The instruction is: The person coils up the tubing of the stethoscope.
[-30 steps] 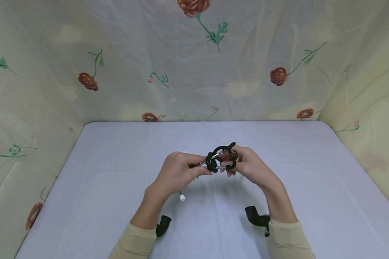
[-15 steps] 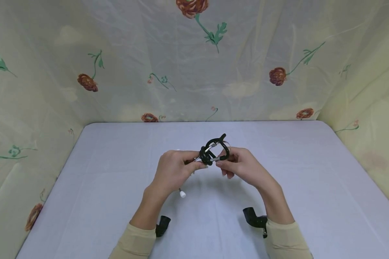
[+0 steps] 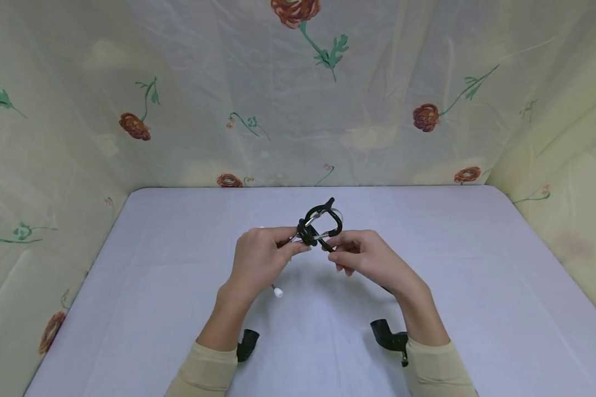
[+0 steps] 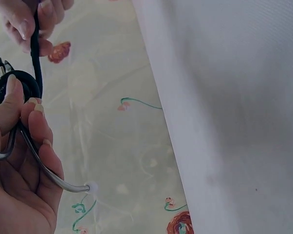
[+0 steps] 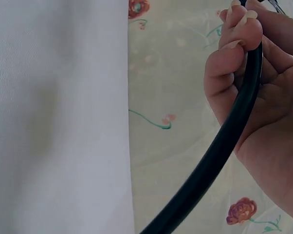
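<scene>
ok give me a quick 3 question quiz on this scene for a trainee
1. True or false: the stethoscope lies flat on the table, untouched.
2. Which hand holds the metal ear tubes? A) left hand B) right hand C) neither
3. Fill in: the right hand pinches the black ____.

Key:
1. False; both hands hold it coiled above the table.
2. A; the left wrist view shows the fingers curled round the tubes, with a white eartip sticking out.
3. Tubing.
</scene>
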`<state>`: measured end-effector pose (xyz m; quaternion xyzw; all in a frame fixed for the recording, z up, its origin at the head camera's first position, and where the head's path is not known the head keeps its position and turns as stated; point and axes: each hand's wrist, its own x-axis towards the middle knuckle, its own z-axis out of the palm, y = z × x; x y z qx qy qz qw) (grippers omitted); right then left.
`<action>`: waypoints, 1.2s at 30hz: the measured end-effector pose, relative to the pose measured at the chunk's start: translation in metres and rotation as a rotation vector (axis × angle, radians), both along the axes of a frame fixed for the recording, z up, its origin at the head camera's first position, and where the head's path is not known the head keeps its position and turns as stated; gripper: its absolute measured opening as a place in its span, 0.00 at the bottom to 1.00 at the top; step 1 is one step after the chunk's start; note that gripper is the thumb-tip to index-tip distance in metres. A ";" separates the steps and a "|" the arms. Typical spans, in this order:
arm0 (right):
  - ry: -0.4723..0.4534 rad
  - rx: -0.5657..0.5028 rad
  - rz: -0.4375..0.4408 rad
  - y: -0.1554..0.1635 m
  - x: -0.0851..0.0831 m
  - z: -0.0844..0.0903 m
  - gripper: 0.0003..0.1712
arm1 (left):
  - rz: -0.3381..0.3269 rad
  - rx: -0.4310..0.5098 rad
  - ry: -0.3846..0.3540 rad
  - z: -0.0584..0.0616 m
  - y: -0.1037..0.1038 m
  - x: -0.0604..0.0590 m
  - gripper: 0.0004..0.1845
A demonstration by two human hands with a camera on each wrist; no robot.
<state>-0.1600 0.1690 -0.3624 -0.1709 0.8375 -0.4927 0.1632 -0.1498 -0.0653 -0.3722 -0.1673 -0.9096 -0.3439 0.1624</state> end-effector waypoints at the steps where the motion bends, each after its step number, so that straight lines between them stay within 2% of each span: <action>1: -0.005 0.010 -0.003 -0.001 0.000 0.000 0.15 | 0.006 -0.007 0.002 0.000 0.000 0.000 0.11; 8: 0.007 0.048 0.011 -0.003 0.002 0.004 0.14 | 0.074 -0.005 0.011 0.001 -0.005 -0.001 0.14; 17: 0.012 0.088 0.048 -0.004 0.005 0.006 0.13 | 0.089 -0.043 -0.012 -0.001 -0.003 -0.002 0.13; 23: 0.007 0.099 0.068 -0.002 0.005 0.007 0.14 | 0.099 -0.070 0.005 -0.003 -0.001 -0.003 0.12; 31: -0.017 0.102 0.084 -0.003 0.006 0.006 0.10 | 0.129 -0.099 0.022 -0.004 -0.001 -0.002 0.10; 36: -0.036 0.109 0.125 -0.001 0.008 0.007 0.09 | 0.163 -0.162 0.023 -0.007 -0.002 -0.003 0.09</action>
